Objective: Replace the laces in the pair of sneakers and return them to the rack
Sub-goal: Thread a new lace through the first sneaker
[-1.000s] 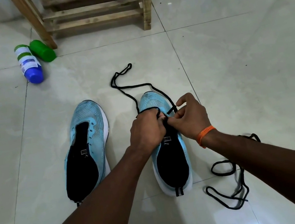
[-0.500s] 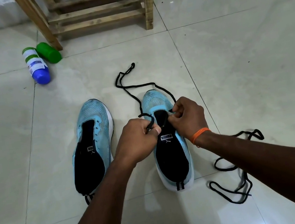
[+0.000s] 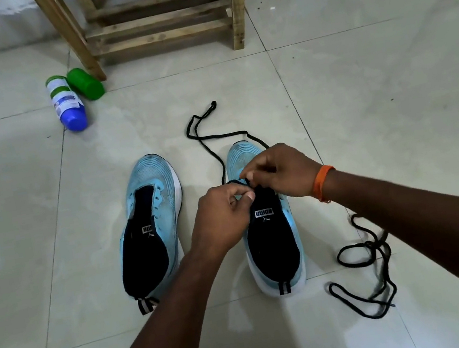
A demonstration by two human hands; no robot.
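Right grip (image 3: 282,171) crept left along lace (image 3: 222,135); bottles (image 3: 66,102) beside rack (image 3: 157,22).

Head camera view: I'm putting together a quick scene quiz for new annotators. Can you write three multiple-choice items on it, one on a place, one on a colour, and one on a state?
1. Where do the green plastic bottle and the white-labelled, blue-capped bottle lie?
A. on the tiled floor by a leg of the wooden slatted rack
B. inside a sneaker
C. on a rack shelf

2. What colour is the wristband on the right wrist?
A. green
B. orange
C. black

3. What state is the left light-blue sneaker in?
A. fully laced
B. no lace in its eyelets
C. tipped on its side

Key:
1 A: both bottles lie on the tiles beside the rack leg.
2 B: the band is orange.
3 B: its eyelets show empty, while the left hand and right hand pinch the black lace at the right light-blue sneaker.
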